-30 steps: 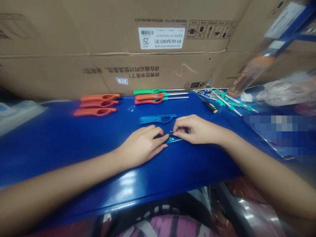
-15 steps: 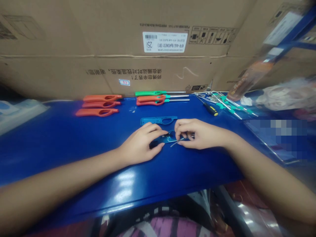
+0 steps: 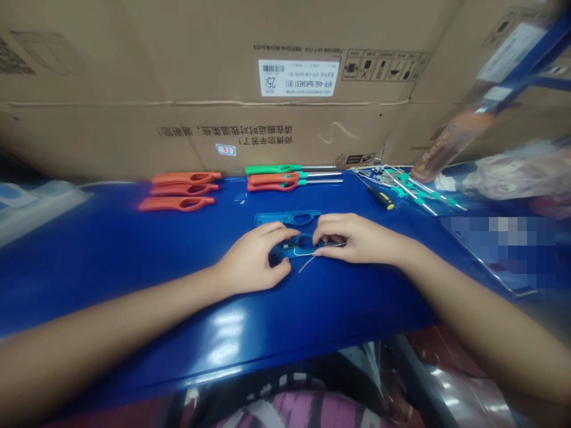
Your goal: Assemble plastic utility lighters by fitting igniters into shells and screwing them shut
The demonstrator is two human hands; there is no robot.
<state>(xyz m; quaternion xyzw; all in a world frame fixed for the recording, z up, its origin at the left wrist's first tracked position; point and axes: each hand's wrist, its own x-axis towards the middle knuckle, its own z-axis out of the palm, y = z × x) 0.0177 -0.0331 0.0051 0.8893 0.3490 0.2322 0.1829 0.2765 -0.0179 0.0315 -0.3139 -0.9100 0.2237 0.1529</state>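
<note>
A: Item one, blue half-shell: location?

B: On the desk, between both hands; black part and white wire seated in it

A: Left hand?

B: Thumb and forefinger apart, one at each long edge of the shell; whether clamped, I cannot tell

A: Right hand?

B: Fingers together, pinched on a thin grey strip

A: Changes against half a second ago?

B: Shell and left hand farther left; strip's free end juts farther out. Meaning: black part less covered, strip clear of the shell's near edge

A: Adjacent stock?

B: Second blue half-shell, just beyond; three orange handles, far left; one screwdriver, far right
</note>
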